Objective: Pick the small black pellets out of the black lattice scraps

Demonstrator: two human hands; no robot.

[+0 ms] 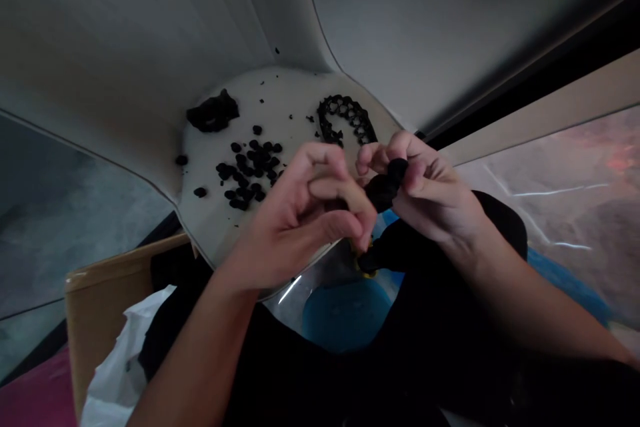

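- The right hand (430, 190) is mostly closed, its thumb and fingertips pinching a soft-looking black lump (385, 188) from both sides. The grip seems to hold the lump up, clear of everything else and within easy reach of the other hand.
- The left hand (295, 220) is half closed, with its fingers curled towards the right hand. Its fingertips come down beside a dark piece with a yellow edge (369, 262). I cannot tell whether they grip that piece or only sit next to it.
- The black lump is in the air between the hands, above the person's black clothing (400, 347).
- Behind the hands, a pale curved shell (285, 97), perhaps a moulded seat, carries the other black material. Small black pellets (245, 170) lie in a loose cluster, a black lattice strip (347, 119) curves along the far side, and a crumpled black mass (213, 112) sits near the left edge. Keeping them apart looks like sorting by form.
- A blue tub (345, 317) sits below the shell's near edge, just beyond the person's lap.
- A cardboard box (103, 287) with a white plastic bag (125, 353) stands at the lower left.
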